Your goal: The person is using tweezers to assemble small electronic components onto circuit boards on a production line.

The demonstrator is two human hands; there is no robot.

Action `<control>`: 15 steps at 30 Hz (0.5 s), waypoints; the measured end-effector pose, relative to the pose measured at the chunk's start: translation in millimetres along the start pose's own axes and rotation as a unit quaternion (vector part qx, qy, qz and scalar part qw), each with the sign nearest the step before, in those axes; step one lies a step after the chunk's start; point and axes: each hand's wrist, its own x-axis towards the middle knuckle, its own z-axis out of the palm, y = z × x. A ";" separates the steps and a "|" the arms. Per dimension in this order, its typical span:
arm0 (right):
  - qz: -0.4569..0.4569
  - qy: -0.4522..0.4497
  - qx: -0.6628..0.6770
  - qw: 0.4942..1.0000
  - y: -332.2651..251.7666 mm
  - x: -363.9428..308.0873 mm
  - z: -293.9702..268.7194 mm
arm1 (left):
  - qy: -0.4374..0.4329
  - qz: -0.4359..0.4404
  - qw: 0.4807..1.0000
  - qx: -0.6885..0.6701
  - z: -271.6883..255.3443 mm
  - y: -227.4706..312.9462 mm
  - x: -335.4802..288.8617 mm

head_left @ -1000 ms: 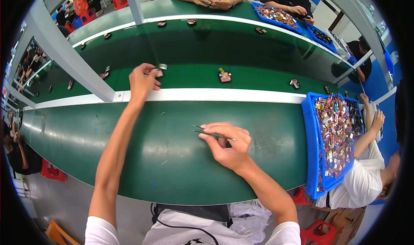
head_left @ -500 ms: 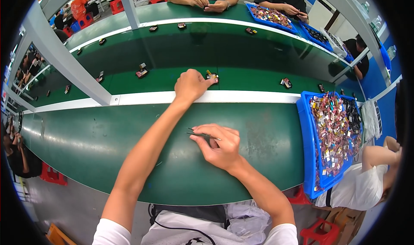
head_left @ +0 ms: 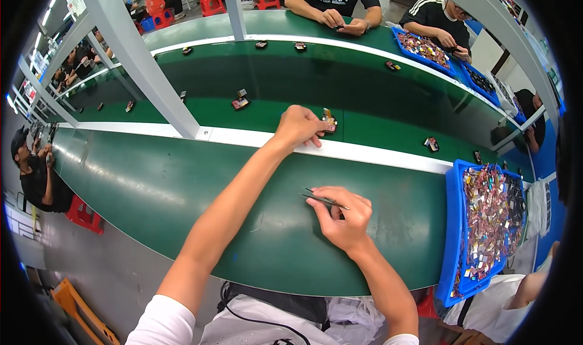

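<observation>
My left hand (head_left: 299, 128) reaches over the white rail to the green belt. Its fingertips close on the edge of a small dark electronic assembly (head_left: 328, 121) with a yellowish strip standing up from it. Where the thumb meets the piece is partly hidden. Over the near green tabletop (head_left: 152, 181), my right hand (head_left: 346, 218) pinches a pair of dark tweezers (head_left: 325, 199). The tweezer tips point left, slightly apart, with nothing visible between them.
A blue tray (head_left: 452, 235) heaped with small wired parts (head_left: 486, 217) stands at the right. Several similar assemblies lie along the belt, one (head_left: 240, 103) left of my hand, another (head_left: 431, 143) to its right. A grey post (head_left: 146, 65) rises at left. Co-workers sit across and beside.
The whole view has shifted, so the scene sits farther right and tilts. My left hand stays at the assembly, and my right hand keeps the tweezers over the tabletop.
</observation>
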 end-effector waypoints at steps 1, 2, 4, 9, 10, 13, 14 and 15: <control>0.001 0.004 0.004 1.000 0.7 -0.7 -0.4 | -0.020 0.012 0.998 -0.067 -5.6 -4.0 -7.3; 0.004 0.006 0.001 1.000 1.6 -1.1 -1.4 | -0.024 0.011 0.997 -0.066 -11.3 -4.1 -17.7; 0.036 -0.007 0.010 0.999 1.0 -1.8 -4.1 | -0.039 0.017 0.999 -0.026 -25.7 -4.4 -47.1; 0.136 0.013 0.088 0.987 10.5 -8.5 -7.0 | -0.039 -0.004 0.999 -0.033 -33.7 -18.0 -113.3; 0.171 0.019 0.127 0.977 12.0 -8.6 -8.0 | -0.038 -0.018 0.997 -0.059 -33.0 -21.3 -121.0; 0.230 0.014 0.184 0.955 16.1 -9.7 -12.5 | -0.035 -0.023 0.997 -0.063 -26.5 -29.0 -130.3; 0.257 0.020 0.217 0.942 17.7 -10.4 -14.1 | -0.033 -0.019 0.997 -0.067 -24.2 -30.7 -131.9; 0.262 0.008 0.227 0.938 21.0 -12.3 -16.1 | -0.039 -0.018 0.996 -0.075 -22.0 -32.1 -133.1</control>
